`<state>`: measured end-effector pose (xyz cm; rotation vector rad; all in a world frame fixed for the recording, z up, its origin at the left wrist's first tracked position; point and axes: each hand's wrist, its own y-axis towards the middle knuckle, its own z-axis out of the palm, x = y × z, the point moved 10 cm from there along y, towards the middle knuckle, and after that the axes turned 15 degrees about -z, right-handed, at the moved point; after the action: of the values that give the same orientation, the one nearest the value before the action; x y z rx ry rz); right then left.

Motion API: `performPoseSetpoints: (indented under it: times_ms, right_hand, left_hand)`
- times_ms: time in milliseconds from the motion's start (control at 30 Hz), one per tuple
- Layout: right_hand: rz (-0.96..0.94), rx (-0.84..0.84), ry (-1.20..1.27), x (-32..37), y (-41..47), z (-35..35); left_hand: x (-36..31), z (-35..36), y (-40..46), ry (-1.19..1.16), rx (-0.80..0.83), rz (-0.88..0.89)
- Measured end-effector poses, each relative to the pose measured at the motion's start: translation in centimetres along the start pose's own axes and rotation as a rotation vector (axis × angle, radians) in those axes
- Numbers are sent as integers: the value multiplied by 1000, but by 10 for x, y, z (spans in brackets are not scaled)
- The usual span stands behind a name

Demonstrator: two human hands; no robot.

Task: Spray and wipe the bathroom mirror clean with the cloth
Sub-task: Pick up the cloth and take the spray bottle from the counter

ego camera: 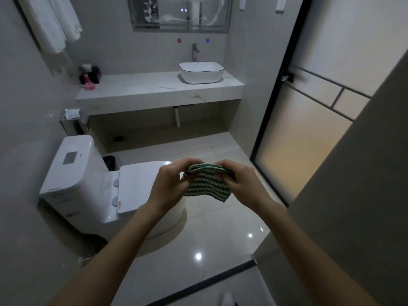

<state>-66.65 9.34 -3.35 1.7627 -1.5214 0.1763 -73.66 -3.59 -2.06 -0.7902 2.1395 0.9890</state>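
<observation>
A green-and-white striped cloth (pixel 206 184) is folded and held in front of me, above the floor by the toilet. My left hand (pixel 170 184) pinches its left edge and my right hand (pixel 238 180) grips its right edge. The bathroom mirror (pixel 181 13) hangs on the far wall above the sink, only its lower part in view. A pink bottle (pixel 87 79) stands at the far left of the counter; I cannot tell whether it is a sprayer.
A white basin (pixel 201 72) with a tap sits on the marble counter (pixel 159 91). A toilet (pixel 123 186) stands at left, towels (pixel 53 25) hang top left. A frosted glass door (pixel 309 120) and a wall close the right side. Tiled floor lies between me and the counter.
</observation>
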Motion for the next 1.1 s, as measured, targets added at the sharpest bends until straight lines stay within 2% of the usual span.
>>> performPoseSetpoints:
  times_ms: [233, 533, 733, 867, 1100]
  right_hand:
    - [-63, -9, -29, -105, 93, -8]
    - [-173, -2, 60, -227, 267, -60]
    - [-142, 59, 57, -311, 341, -23]
    - [-115, 33, 75, -364, 399, -3]
    - [-111, 50, 108, -418, 536, 23]
  left_hand:
    - [47, 45, 117, 11, -2, -12]
    - [89, 80, 307, 96, -94, -14]
    - [172, 103, 390, 112, -93, -148]
    - [224, 114, 455, 84, -66, -144]
    - [301, 81, 578, 21, -184, -163]
